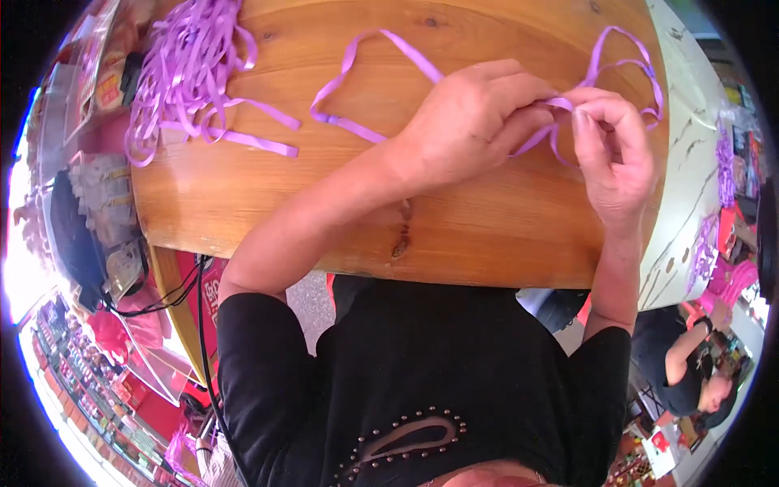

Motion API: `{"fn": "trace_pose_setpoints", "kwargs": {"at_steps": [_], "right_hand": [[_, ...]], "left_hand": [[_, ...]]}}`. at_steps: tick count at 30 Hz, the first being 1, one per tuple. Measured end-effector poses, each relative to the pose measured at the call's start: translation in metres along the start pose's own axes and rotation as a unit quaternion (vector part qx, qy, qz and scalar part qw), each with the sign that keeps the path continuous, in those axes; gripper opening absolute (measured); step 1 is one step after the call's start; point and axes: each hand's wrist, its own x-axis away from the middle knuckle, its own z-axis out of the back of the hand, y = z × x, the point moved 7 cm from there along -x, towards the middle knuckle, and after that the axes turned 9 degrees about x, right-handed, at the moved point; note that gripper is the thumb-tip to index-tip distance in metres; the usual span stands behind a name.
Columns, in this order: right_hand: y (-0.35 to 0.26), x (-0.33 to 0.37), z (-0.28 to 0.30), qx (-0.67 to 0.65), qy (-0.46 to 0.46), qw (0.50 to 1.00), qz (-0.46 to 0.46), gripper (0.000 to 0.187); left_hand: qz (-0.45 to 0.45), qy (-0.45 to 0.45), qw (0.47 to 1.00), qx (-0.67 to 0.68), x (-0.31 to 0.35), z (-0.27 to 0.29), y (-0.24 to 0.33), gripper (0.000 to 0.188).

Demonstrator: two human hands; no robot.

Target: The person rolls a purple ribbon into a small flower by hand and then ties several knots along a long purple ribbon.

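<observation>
A long purple ribbon (398,45) lies in loops across the wooden table (341,219), and both my hands hold it at the right side. My left hand (487,118) reaches across with its back up, fingers closed round the ribbon. Close beside it, my right hand (613,150) pinches the ribbon between thumb and forefinger. A short stretch of it spans the two hands. One loop spreads left of my left hand, another beyond my right hand. What the left fingertips do is partly hidden behind that hand.
A heap of purple ribbons (191,69) lies at the table's far left, a few ends trailing right. A white marbled surface (686,162) adjoins the table on the right. Black cables (199,284) hang at the left edge. Another person (682,365) works at lower right.
</observation>
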Motion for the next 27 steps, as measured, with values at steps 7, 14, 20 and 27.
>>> {"fn": "trace_pose_setpoints", "kwargs": {"at_steps": [7,14,20,27], "right_hand": [[0.007,0.007,0.006,-0.088,-0.031,0.99,-0.103,0.011],[-0.015,0.005,0.007,0.112,-0.051,0.986,0.111,0.019],[-0.01,0.003,0.005,0.14,-0.068,0.982,0.108,0.016],[0.01,0.005,-0.014,-0.295,-0.178,0.937,-0.05,0.016]], "left_hand": [[0.139,0.04,0.973,0.178,0.007,0.004,0.001,0.007],[0.221,0.031,0.954,0.198,0.008,0.005,-0.008,0.006],[0.29,0.062,0.925,0.236,0.013,0.015,-0.02,0.009],[0.345,0.103,0.88,0.311,0.017,0.005,-0.023,0.007]]}}
